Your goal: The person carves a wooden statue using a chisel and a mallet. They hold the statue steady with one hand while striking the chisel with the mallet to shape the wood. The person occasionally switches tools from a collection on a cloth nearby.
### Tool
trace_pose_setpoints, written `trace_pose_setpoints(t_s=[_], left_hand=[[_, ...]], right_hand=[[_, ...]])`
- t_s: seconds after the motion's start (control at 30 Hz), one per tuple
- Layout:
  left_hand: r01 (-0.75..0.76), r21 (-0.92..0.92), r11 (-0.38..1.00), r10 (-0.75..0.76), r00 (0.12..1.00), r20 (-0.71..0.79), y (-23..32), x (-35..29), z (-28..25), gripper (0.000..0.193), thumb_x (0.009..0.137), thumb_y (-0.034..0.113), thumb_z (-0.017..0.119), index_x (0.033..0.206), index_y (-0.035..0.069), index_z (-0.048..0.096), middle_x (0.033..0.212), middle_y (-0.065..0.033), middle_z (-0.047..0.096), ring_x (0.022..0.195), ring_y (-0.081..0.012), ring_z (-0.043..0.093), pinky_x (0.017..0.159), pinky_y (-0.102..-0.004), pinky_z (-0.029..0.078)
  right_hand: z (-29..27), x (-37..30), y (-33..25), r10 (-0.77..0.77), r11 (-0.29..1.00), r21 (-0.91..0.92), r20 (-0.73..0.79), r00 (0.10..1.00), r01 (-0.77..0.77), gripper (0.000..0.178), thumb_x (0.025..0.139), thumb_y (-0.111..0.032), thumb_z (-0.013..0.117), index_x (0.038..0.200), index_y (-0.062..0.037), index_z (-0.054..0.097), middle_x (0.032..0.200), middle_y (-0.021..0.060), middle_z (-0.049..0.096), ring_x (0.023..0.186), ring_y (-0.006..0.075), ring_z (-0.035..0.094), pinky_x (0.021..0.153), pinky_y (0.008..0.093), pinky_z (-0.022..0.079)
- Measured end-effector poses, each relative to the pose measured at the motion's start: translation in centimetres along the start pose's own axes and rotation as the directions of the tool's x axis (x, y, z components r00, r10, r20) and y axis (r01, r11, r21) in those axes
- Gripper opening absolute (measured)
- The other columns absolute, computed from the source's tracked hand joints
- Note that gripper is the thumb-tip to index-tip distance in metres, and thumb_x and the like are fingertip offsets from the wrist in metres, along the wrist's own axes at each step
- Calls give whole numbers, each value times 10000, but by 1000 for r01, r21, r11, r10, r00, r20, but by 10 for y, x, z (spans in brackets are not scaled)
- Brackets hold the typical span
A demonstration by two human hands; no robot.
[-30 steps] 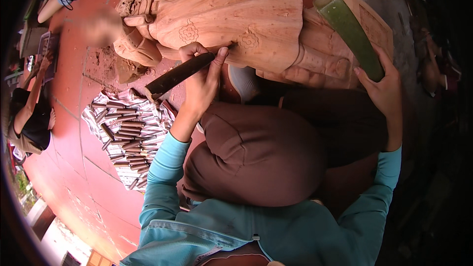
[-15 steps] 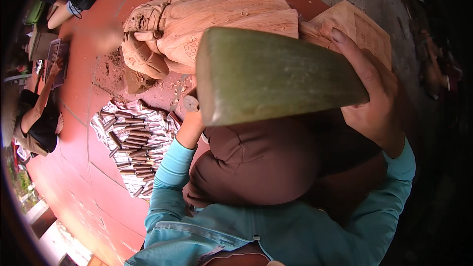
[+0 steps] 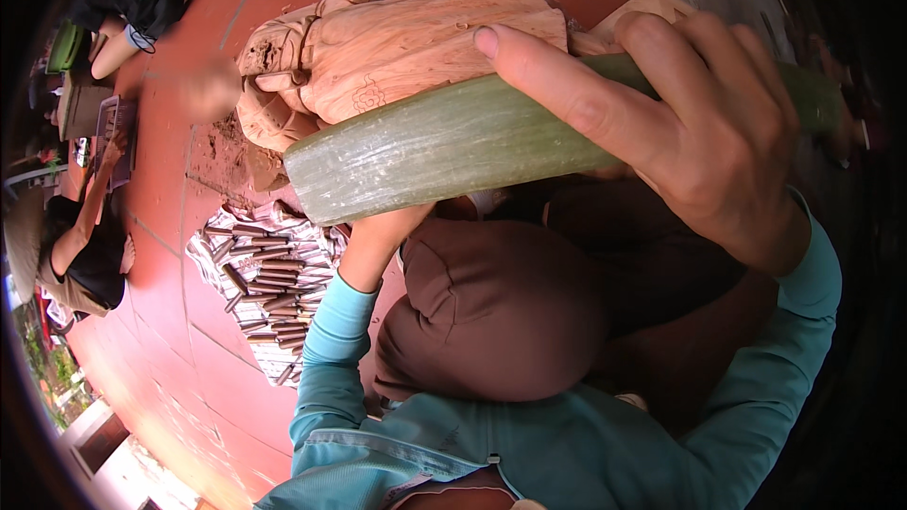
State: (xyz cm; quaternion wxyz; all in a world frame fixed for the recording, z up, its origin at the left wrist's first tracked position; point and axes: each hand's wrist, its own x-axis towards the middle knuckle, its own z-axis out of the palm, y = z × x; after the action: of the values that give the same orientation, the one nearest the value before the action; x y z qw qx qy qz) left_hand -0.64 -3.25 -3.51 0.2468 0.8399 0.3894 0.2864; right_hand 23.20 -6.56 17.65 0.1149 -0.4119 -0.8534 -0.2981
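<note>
The carved wooden figure [image 3: 416, 57] lies on the red tiled floor [image 3: 179, 359] at twelve o'clock, its head toward ten. Across it, raised close to the camera, is the green wooden mallet [image 3: 444, 146], with the right hand [image 3: 680, 123] at two o'clock clenched round its handle. The left hand [image 3: 383, 227] sits below the mallet, fingers hidden, so its grasp cannot be told. This looks like mid-swing carving; the strike calls for a steady aim. Chisels on a cloth [image 3: 269, 288] lie at nine.

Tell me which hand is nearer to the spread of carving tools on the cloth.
Left. The left hand is just above and right of the carving tools, mostly hidden behind the green mallet; the right hand grips that mallet, raised far right.
</note>
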Motion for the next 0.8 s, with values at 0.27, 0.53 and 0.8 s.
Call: trace_pose_setpoints(t_s=[0.27,0.53,0.8], left_hand=[[61,153,986,-39,989,-146,-47,-18,0,140,824,8,560,946,-8,626,886,-193,630,802,-343,599,737,-423,465],[-34,-78,996,21,986,-163,24,9,-3,124,829,14,572,939,-2,628,875,-179,632,797,-331,600,721,-413,463],[-79,-58,995,68,983,-172,33,7,-5,109,835,20,584,932,3,630,864,-166,635,791,-320,602,705,-403,461]], right_hand=[[10,5,4,51,928,373,-91,994,-13,592,578,-104,762,1149,-71,609,822,25,606,625,169,550,555,273,445],[19,19,-15,180,840,542,-323,929,25,451,682,-174,733,1080,2,616,896,95,654,554,157,524,543,247,437],[3,8,-5,-107,990,75,-160,981,120,464,623,-263,706,1080,-334,672,761,-6,488,619,130,490,544,237,387]])
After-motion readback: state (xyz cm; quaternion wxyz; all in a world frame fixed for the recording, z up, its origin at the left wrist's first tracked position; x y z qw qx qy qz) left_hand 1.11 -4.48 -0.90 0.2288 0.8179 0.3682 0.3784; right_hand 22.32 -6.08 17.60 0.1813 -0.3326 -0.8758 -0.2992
